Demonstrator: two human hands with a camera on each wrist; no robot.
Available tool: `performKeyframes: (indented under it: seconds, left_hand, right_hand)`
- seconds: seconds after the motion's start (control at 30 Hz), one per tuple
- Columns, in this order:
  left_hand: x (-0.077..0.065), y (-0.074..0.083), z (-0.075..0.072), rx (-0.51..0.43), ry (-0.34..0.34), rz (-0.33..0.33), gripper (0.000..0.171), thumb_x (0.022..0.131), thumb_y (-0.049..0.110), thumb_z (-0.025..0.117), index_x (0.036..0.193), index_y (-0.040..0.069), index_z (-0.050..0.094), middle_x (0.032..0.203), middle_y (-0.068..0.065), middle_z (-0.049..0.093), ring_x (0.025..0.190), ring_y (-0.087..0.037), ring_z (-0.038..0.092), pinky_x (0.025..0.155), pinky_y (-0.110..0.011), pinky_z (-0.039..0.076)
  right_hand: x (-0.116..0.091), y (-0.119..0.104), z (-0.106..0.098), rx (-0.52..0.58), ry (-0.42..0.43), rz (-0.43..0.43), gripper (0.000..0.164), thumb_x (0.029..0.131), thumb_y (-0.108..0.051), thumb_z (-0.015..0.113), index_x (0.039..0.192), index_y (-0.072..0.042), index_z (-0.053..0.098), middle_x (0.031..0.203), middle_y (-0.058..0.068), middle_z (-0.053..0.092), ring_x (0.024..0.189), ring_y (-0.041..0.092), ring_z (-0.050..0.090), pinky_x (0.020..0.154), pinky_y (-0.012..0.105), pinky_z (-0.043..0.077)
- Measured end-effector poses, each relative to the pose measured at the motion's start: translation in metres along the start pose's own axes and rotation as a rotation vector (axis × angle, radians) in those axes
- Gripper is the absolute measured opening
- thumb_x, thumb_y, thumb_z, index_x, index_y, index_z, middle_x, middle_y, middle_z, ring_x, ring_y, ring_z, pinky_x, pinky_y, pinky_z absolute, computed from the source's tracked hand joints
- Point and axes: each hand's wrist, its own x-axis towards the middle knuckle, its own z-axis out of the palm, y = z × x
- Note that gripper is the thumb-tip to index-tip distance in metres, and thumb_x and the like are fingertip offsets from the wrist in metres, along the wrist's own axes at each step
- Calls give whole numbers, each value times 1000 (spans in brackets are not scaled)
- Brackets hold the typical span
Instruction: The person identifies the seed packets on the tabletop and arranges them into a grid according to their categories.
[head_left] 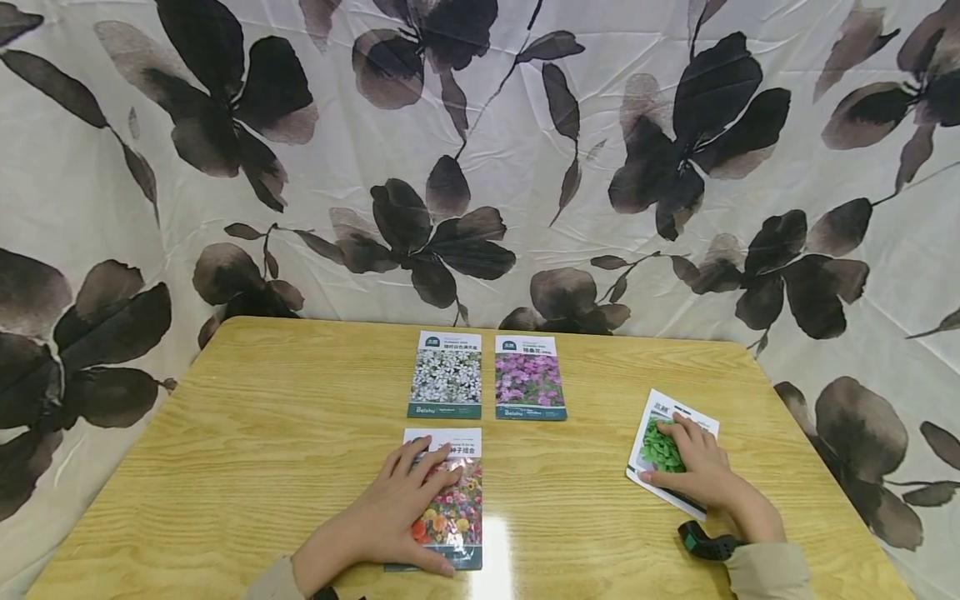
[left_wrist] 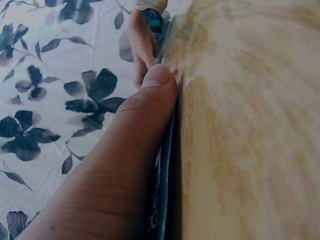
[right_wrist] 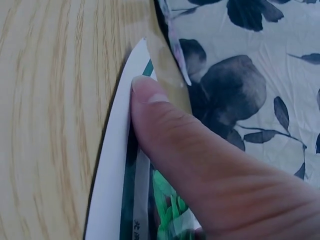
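A seed packet with a multicoloured flower picture [head_left: 468, 521] lies at the near middle of the table. My left hand [head_left: 382, 521] rests across its left side with fingers spread and thumb by the bottom edge. In the left wrist view, that thumb presses along the packet's dark lower strip [left_wrist: 162, 200]. To the right, a white packet with green leaves [head_left: 658, 450] lies at a slant. My right hand [head_left: 705, 473] rests over it, partly covering the picture, fingertips on its face. Up close, the right thumb touches the packet near its edge [right_wrist: 112, 165].
Two more seed packets lie side by side farther back: one with white flowers [head_left: 446, 377], one with pink-purple flowers [head_left: 528, 379]. The wooden table [head_left: 247, 433] ends at the back against a flower-printed cloth [head_left: 540, 250]. A black band [head_left: 708, 543] sits on the right wrist.
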Motion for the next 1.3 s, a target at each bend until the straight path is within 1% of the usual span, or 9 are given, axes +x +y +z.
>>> performKeyframes:
  seconds: [0.13, 0.27, 0.77, 1.0, 1.3]
  left_hand:
    - [0, 0, 0, 5, 8, 6, 108, 70, 90, 52, 154, 24, 36, 163, -9, 20, 149, -38, 9, 113, -61, 13]
    - [0, 1, -1, 3, 5, 3, 108, 70, 90, 52, 154, 24, 36, 163, -9, 20, 149, -37, 8, 113, -61, 13]
    - [0, 2, -3, -2, 0, -5, 109, 69, 90, 53, 154, 25, 36, 163, -9, 19, 149, -37, 8, 113, -61, 12]
    - [0, 2, -4, -2, -4, -15, 108, 69, 91, 53, 154, 25, 36, 163, -8, 21, 149, -37, 9, 113, -62, 13]
    - [1, 3, -6, -5, -2, -5, 109, 69, 91, 52, 154, 24, 36, 163, -8, 21, 149, -38, 10, 113, -60, 12]
  right_hand:
    - [0, -4, 0, -11, -7, 3, 85, 82, -50, 76, 142, -1, 44, 152, 31, 22, 130, 59, 23, 89, 72, 29]
    - [0, -7, 1, -4, -14, 1, 84, 81, -51, 76, 142, -2, 44, 152, 30, 22, 130, 58, 22, 88, 69, 28]
    - [2, -14, 1, -14, -17, -35, 83, 79, -51, 79, 138, -1, 47, 149, 31, 25, 128, 61, 24, 90, 74, 26]
    - [3, -18, 1, -9, -32, -36, 85, 78, -52, 80, 138, -2, 47, 149, 30, 26, 128, 59, 25, 90, 72, 27]
    - [2, -26, -1, -22, -53, -30, 86, 76, -55, 80, 137, -4, 48, 149, 30, 28, 127, 57, 27, 87, 69, 31]
